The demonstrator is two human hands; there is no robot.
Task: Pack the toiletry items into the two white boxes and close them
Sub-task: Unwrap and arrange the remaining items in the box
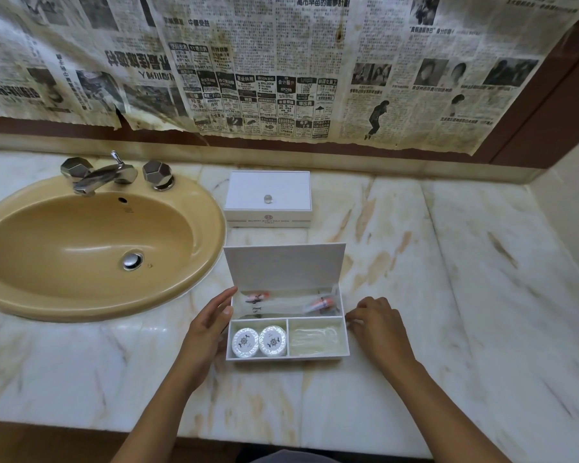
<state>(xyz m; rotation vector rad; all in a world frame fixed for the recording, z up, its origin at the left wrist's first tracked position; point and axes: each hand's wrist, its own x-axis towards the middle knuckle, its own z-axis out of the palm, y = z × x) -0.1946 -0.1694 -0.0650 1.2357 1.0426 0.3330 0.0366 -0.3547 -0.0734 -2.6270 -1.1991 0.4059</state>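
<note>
On counter [448,295]: two white boxes [268,198], two round soaps [259,341], two hands [378,324].

Tan sink [30,295] sunk into marble counter [465,295], chrome tap [106,175] at its back rim, yellowed newspaper [281,61] papering the wall behind.

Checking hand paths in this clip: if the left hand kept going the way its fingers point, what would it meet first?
The left hand lies along the open box's left wall, fingers aimed up and right. It would probably meet the raised lid's left edge first, though depth is unclear.
</note>
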